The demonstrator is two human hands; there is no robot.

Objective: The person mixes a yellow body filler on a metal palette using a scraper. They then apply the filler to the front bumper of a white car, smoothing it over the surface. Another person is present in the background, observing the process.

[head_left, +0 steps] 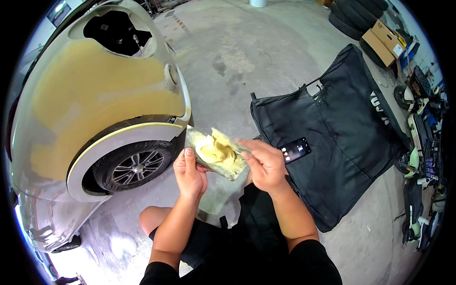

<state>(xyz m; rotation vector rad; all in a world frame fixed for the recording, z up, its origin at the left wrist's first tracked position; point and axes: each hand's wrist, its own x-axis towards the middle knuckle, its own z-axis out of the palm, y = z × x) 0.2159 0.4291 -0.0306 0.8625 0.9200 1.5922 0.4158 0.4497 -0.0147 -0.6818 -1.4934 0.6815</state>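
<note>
Thumb (189,155) of bare left hand (190,176) clamped on the nine o'clock edge of a flat, smeared, grey-green plate (232,172). On it, between both hands, creamy-yellow paste (214,149), long axis ten to four o'clock, thick and swirled. Right hand (266,167) curled at three o'clock, just beside the paste; whether gripping plate or thin tool, impossible to tell. Farther, at three o'clock, flat black phone (295,150) on black fabric cover (337,190); at ten, pale, yellow-patched car body (114,85).

Lighting is moderate, with white glare on the floor (116,247) toward eight o'clock; rim detail bends and seems soft.
</note>
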